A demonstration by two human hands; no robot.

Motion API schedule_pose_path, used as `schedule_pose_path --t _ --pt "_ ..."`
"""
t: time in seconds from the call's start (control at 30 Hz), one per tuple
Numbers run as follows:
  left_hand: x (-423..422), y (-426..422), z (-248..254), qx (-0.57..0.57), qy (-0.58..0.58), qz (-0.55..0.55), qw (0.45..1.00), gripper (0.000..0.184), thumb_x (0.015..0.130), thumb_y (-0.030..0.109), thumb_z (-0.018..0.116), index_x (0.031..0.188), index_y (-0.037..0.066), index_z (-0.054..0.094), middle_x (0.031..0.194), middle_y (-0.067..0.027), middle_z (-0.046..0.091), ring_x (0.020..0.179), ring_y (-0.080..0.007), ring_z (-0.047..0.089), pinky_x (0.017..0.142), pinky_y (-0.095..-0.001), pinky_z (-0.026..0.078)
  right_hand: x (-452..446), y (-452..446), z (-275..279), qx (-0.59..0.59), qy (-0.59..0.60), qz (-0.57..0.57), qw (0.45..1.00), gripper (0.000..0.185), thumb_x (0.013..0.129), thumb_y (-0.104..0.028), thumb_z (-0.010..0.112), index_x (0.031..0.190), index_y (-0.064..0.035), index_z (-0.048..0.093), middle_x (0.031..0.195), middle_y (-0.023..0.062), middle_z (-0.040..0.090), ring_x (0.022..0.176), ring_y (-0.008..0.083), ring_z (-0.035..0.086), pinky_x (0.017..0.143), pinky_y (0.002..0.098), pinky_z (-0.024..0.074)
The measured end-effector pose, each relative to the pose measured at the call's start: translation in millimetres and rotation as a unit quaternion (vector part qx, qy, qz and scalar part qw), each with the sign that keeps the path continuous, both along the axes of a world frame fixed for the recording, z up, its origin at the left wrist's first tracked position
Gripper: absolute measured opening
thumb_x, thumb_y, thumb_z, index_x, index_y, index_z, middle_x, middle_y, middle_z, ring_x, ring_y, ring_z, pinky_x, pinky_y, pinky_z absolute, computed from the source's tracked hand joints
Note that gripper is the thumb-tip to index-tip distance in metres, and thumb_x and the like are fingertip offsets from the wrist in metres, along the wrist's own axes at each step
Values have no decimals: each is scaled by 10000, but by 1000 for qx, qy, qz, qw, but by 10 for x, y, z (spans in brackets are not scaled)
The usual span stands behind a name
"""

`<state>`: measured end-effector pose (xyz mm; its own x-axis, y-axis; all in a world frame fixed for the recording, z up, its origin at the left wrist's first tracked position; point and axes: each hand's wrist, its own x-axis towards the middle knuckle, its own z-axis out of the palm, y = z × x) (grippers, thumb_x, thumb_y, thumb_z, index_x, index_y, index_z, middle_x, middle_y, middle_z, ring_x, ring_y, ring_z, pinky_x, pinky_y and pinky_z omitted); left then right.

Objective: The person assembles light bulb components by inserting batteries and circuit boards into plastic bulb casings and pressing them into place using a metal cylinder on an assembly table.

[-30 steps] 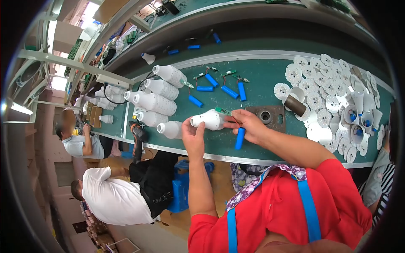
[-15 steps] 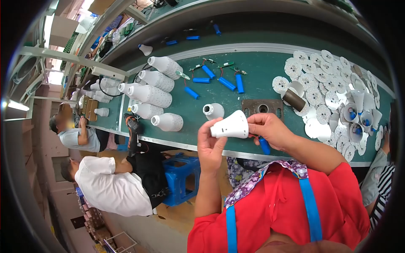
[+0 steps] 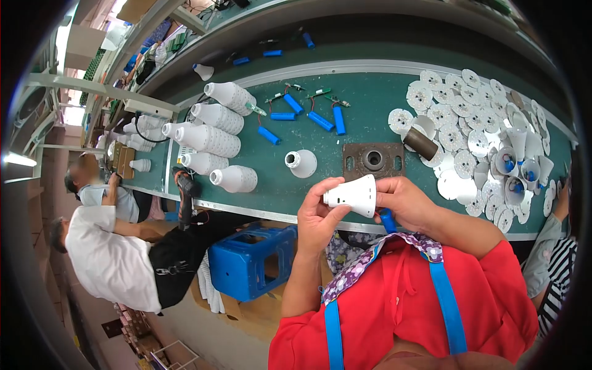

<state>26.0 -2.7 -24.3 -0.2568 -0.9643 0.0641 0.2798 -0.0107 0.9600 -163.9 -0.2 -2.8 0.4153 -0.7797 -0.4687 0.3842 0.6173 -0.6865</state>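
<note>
My left hand (image 3: pixel 317 217) is closed around the narrow neck of a white cone-shaped bulb housing (image 3: pixel 356 196), which lies on its side above the table's front edge. At the wide end, my right hand (image 3: pixel 407 202) grips the rim with bent fingers; its fingertips are partly hidden behind the housing. A blue cylindrical battery (image 3: pixel 387 221) hangs below the right fingers, close to the housing's wide end. Just beyond my hands, another white housing (image 3: pixel 303 164) stands on the green table, beside a brown metal block with a round hole (image 3: pixel 372 159).
Stacked white housings (image 3: pixel 209 140) lie to the left. Blue batteries with small circuit boards (image 3: pixel 320 121) are at the back. White round discs (image 3: pixel 453 139) crowd the right, with a brown cylinder (image 3: pixel 420 143) on them. A co-worker (image 3: pixel 114 253) is near a blue stool (image 3: pixel 250 262).
My hands and the housing have moved slightly right and nearer my body in view. The co-worker in white has shifted left, showing more of the stool. The whole view has moved a little.
</note>
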Motion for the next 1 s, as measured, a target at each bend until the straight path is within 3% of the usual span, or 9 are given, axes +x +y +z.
schedule_pose_path --t 0.53,1.0 --pt "-27 16 75 29 -19 13 999 435 736 -46 683 1139 9 530 1123 -66 520 1012 -144 530 853 -263 451 -111 41 -37 -24 -16 18 999 202 848 -170 606 952 -2 646 797 29 624 676 70 536 593 222 434" --pt "-43 47 124 33 -19 15 999 419 745 -54 672 1134 0 527 1090 -58 530 994 -133 536 844 -255 455 -106 31 -3 -71 30 40 996 207 868 -188 575 927 -8 659 698 -8 576 631 48 480 584 210 393"
